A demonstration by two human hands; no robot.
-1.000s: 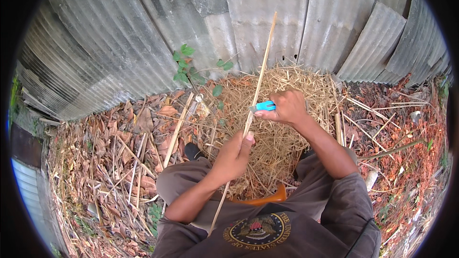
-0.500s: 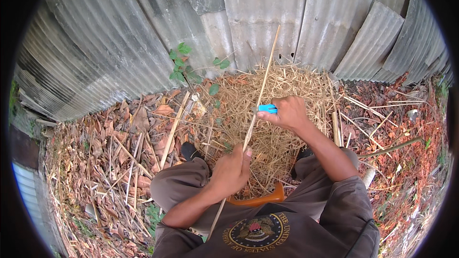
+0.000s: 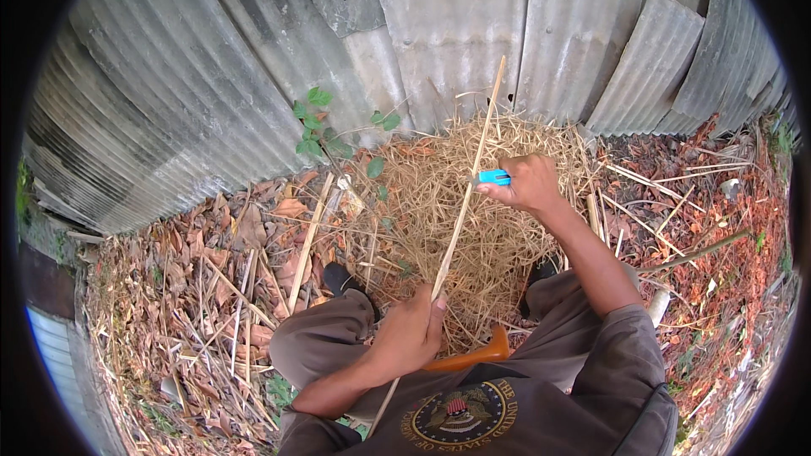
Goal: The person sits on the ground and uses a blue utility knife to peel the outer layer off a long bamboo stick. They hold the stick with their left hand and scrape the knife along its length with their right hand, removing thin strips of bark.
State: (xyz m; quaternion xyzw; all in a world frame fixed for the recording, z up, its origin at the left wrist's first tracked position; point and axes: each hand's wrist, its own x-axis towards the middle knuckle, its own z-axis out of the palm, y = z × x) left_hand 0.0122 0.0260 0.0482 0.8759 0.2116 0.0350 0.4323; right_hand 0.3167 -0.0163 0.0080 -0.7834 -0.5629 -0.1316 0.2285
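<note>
A long, thin bamboo strip [image 3: 463,214] slants from my lap up toward the metal wall. My left hand [image 3: 404,331] is closed around its lower part, and the thin tail end runs down past my wrist over my lap. Farther up, my right hand [image 3: 532,183] grips a blue box cutter [image 3: 493,177], whose front end lies against the strip; the blade itself is too small to make out. Under both hands spreads a heap of pale shavings [image 3: 515,241] between my feet.
A corrugated metal wall [image 3: 456,17] stands close ahead. Dry leaves [image 3: 228,241] and loose sticks cover the ground at left; more sticks [image 3: 667,198] lie at right. A green plant [image 3: 311,131] grows by the wall. An orange curved object [image 3: 473,357] lies near my lap.
My right hand and the box cutter have moved slightly up and right along the strip. The strip has shifted a little right, and my left hand sits slightly lower, still holding it.
</note>
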